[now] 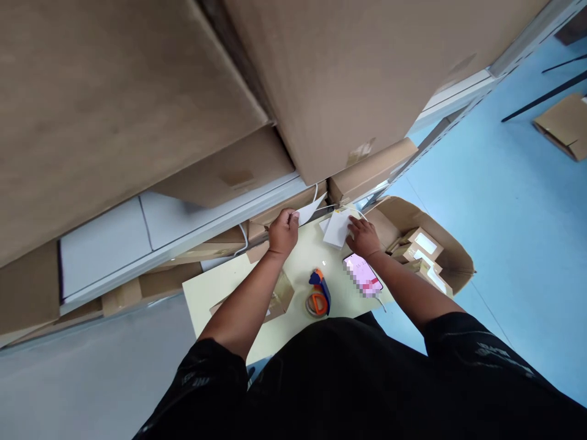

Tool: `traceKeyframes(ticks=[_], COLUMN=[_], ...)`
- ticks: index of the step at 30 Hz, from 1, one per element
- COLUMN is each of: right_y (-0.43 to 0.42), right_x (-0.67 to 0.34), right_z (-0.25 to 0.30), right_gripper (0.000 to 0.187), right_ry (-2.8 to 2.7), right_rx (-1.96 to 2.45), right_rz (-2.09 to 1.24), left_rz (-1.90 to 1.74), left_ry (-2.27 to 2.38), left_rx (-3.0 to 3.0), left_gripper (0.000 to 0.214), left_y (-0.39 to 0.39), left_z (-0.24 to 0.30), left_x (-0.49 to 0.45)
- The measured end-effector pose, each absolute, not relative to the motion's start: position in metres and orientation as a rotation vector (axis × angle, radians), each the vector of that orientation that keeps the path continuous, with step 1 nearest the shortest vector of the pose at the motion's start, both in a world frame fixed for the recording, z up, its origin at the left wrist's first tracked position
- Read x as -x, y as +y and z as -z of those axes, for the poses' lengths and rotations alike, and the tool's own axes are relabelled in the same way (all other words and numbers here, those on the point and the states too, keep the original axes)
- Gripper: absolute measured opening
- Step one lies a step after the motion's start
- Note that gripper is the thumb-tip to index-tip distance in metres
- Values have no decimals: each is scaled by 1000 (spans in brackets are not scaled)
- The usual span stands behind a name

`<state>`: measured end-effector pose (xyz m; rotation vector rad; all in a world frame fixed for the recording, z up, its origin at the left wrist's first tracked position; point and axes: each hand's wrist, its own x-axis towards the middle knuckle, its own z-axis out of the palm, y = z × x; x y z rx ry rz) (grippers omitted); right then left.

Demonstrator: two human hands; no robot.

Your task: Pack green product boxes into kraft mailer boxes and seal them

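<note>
My left hand is closed on a thin white card, which it holds tilted above the table, thumb on top. To its right, my right hand has its bent fingers on the right edge of another white card, with part of a further white piece showing under it. A thin white cord runs behind the cards. Nearer my body, a phone with a lit pink screen lies below my right hand. A blue and orange tape dispenser sits between my forearms.
A cardboard box is partly hidden behind my left forearm on the pale table. At the right, an open carton holds several small boxes. Big cartons on a white shelf overhang the table's far side.
</note>
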<state>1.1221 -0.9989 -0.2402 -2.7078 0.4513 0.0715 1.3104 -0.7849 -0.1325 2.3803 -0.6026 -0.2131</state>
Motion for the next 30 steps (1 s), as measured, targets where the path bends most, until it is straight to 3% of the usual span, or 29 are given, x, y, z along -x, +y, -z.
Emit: traceKeyframes(ticks=[11, 20, 25, 30], right_y=[-992, -827, -765, -739], right_x=[-1114, -1132, -1139, -1131], right_z=[194, 93, 66, 51], right_gripper=[38, 57, 38, 40], right_ry=[669, 414, 469, 555], right_rx=[2396, 1338, 1187, 1203], right_rz=[229, -157, -175, -88], left_rz=[309, 352, 378, 458], left_ry=[-399, -170, -61, 2], left_rx=[-1983, -1806, -1705, -1618], left_gripper=[38, 41, 41, 42], left_y=[-676, -575, -536, -506], left_z=[54, 32, 33, 38], left_x=[-1294, -1258, -1237, -1219])
